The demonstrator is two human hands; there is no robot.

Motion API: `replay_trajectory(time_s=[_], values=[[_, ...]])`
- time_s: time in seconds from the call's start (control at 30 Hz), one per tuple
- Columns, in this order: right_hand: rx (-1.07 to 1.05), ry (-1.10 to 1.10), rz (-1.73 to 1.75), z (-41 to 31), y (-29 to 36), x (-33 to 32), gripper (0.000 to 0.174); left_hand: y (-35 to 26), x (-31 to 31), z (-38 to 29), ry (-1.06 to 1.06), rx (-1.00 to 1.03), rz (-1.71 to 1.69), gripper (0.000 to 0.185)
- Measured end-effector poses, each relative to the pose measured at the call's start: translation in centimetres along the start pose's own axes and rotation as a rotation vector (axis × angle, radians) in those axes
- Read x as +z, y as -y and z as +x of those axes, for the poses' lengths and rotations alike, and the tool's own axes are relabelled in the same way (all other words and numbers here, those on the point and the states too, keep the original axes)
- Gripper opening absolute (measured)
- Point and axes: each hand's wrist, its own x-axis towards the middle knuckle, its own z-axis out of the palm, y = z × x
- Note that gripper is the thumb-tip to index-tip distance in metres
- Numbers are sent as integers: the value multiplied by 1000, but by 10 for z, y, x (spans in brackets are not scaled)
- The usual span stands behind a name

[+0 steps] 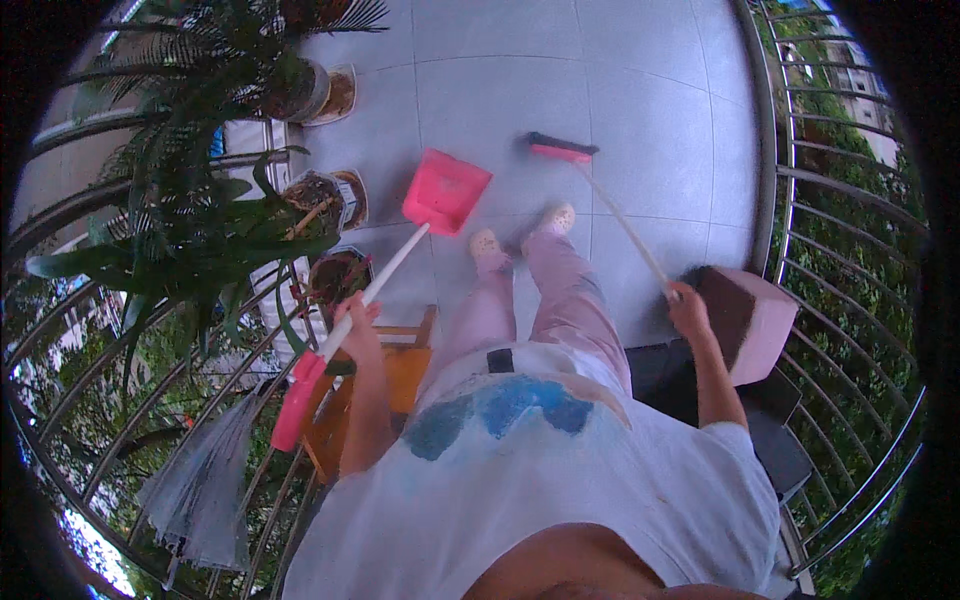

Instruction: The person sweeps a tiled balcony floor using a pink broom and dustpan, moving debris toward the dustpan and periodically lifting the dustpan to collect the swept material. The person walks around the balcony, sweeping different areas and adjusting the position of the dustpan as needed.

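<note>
My left hand (pixel 360 324) grips the white shaft of a long-handled pink dustpan (pixel 448 191). The pan is in front of my feet, slightly left, and its pink handle end sticks out below my hand. On the other side, my right hand (pixel 686 309) is closed around the pale stick of a broom (pixel 562 148). The broom's head, pink with dark bristles, is on or just above the floor, ahead and to the right of the pan. A gap of tiled floor separates the two heads.
Grey tiles (pixel 502 90) cover the balcony floor. Potted plants (pixel 300 94) line the left railing, where a folded transparent umbrella (pixel 210 480) hangs. A wooden chair or stool (pixel 405 367) stands by my left leg. Beside my right hand are a pink box-like block (pixel 761 322) and dark boxes (pixel 772 450).
</note>
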Motion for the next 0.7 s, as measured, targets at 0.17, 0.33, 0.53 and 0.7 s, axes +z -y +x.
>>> replay_trajectory(time_s=[0.17, 0.33, 0.53, 0.7], values=[[535, 487, 839, -87, 48, 20, 35, -42, 24, 11, -22, 2, -2, 19], [478, 747, 1111, -78, 72, 60, 27, -68, 31, 24, -7, 99, 1, 24], [343, 966, 1341, 7, 71, 95, 15, -99, 73, 18, -14, 236, 41, 19], [471, 746, 1313, 27, -27, 26, 28, -104, 87, 7, -38, 179, 118, 21]])
